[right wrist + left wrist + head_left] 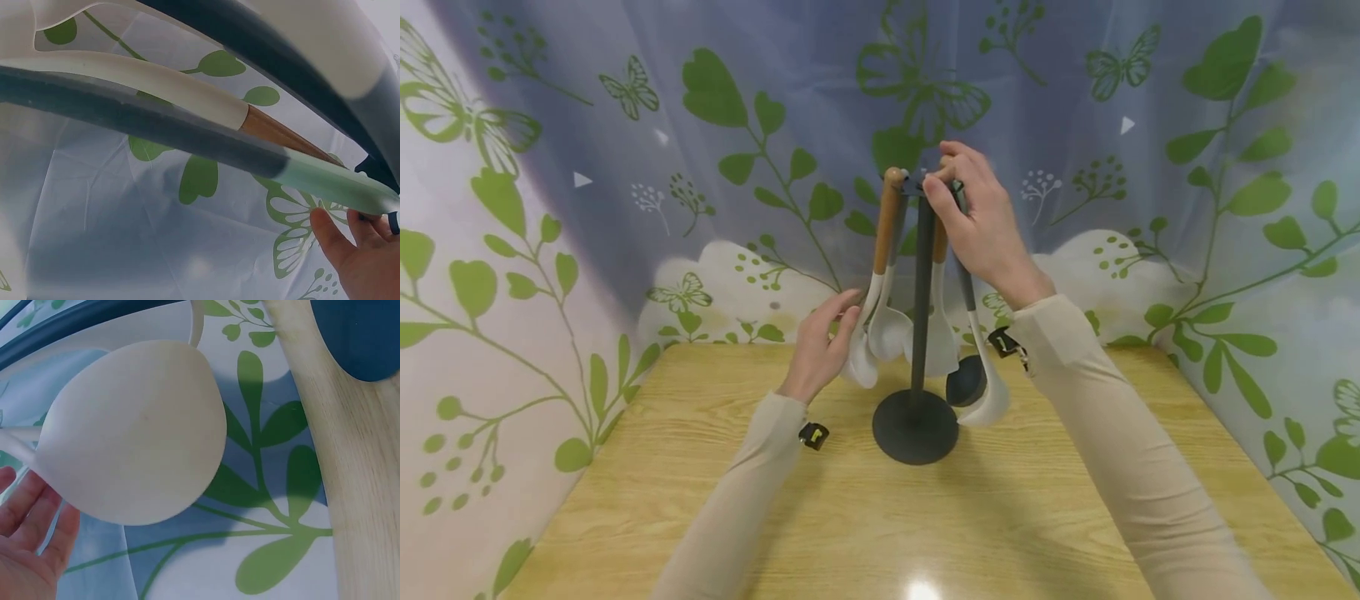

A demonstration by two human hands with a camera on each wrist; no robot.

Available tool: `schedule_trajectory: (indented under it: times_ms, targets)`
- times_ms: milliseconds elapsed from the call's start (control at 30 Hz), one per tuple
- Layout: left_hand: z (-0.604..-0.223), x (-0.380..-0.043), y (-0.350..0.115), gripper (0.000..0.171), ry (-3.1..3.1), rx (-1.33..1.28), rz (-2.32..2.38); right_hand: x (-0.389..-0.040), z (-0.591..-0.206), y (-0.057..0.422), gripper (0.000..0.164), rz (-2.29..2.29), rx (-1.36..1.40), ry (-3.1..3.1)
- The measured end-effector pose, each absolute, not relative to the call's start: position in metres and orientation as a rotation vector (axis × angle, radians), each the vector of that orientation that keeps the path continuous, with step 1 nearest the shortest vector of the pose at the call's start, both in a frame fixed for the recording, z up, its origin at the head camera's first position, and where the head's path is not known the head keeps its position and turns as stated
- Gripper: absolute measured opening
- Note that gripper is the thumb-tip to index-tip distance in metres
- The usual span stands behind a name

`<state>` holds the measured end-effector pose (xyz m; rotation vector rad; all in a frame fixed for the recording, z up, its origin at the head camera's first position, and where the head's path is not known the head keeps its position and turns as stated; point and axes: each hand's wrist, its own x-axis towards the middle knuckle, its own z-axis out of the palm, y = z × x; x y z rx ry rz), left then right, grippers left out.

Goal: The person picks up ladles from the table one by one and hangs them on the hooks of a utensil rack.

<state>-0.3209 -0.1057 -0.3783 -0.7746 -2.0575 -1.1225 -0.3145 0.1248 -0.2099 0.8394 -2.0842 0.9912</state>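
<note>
A dark utensil stand (922,250) with a round base holds several hanging kitchen utensils. My left hand (820,346) is at the stand's left side, its fingers loosely extended right by the neck of a white spoon (861,367). In the left wrist view the spoon's broad bowl (137,431) faces the camera, with my fingertips partly behind its neck. High at the stand's hooks, my right hand (981,212) pinches the mint-tipped handle end (344,187) of a black ladle (966,382). The right fingertips are partly hidden behind that handle. In front of the black ladle hangs a white ladle (992,400).
A white turner (942,354) and another white utensil (889,333) hang close together around the pole. The stand's base (916,437) rests on a wood-grain table (850,517). A leaf-and-butterfly-patterned curtain (820,100) rises behind and at both sides.
</note>
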Motion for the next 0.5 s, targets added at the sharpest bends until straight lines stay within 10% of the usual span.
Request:
schedule_trajectory:
  times_ms: [500]
  targets:
    - [-0.399, -0.301, -0.134, 0.032, -2.094, -0.644, -1.19, -0.309, -0.212, 0.126, 0.049, 0.998, 0.9, -2.11]
